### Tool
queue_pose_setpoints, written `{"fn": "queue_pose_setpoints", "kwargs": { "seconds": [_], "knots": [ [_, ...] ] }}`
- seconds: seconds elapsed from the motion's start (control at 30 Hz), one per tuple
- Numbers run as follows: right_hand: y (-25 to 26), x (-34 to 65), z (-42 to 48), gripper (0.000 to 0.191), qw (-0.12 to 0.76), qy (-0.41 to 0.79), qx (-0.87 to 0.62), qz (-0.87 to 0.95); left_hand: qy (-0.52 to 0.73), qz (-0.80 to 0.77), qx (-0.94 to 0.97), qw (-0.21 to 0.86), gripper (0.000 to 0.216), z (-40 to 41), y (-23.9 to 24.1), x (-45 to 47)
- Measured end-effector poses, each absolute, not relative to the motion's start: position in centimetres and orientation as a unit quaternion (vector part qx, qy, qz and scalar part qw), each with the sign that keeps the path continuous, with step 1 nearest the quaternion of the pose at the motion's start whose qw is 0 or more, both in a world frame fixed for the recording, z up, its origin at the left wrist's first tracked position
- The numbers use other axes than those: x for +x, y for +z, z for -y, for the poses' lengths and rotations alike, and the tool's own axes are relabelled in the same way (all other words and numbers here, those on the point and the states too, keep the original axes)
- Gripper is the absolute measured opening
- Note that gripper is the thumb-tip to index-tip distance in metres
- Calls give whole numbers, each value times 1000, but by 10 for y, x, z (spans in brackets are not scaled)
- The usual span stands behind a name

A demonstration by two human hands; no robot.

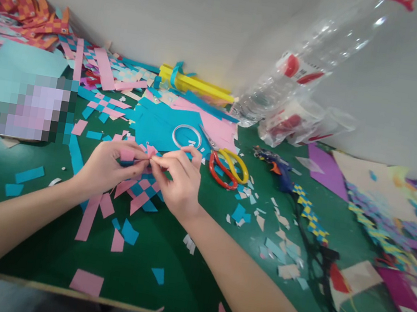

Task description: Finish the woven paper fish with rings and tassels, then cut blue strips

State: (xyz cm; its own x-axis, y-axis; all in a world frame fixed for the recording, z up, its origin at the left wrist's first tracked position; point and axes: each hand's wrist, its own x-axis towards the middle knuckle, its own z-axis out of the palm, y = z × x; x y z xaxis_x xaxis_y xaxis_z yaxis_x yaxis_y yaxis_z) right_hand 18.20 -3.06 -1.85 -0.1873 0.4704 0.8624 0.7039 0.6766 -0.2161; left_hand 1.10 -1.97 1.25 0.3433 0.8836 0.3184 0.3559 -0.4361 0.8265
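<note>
Between my hands is a woven paper piece (145, 188) of pink and blue strips, its checkered part and loose strip ends showing below my fingers. My left hand (104, 163) is closed, pinching the piece from the left near its top. From the right, my right hand (179, 178) pinches a small pink end of it, with thumb and forefinger meeting the left fingertips. The exact fold under the fingertips is hidden. Scissors (226, 167) with red and yellow handles lie open beyond my right hand, beside a white ring (186, 137) on blue paper (159, 119).
Paper scraps (280, 252) litter the green table (204, 282). A tilted-looking plastic bottle (301, 70) and plastic bags (297, 120) stand by the wall. At right lies a blue glue gun (275, 169) with a black cord. Orange woven paper fish (30, 4) pile up at far left.
</note>
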Motion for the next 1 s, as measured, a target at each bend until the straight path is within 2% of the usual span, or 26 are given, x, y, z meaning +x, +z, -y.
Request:
{"fn": "queue_pose_setpoints", "kwargs": {
  "seconds": [0.2,0.3,0.37,0.53,1.0],
  "knots": [
    [-12,183,33,5,563,-29,-412,716,387,-429,732,362,13,15,13,8],
    [-11,182,32,19,586,87,-444,673,390,-447,703,391,14,15,15,7],
    [-13,181,31,24,576,169,-457,656,395,-458,679,415,14,14,15,7],
    [-16,180,27,15,542,319,-468,620,402,-483,649,430,17,14,11,7],
    [-21,181,26,15,526,381,-409,641,454,-479,620,425,16,13,14,8]
  ]
}}
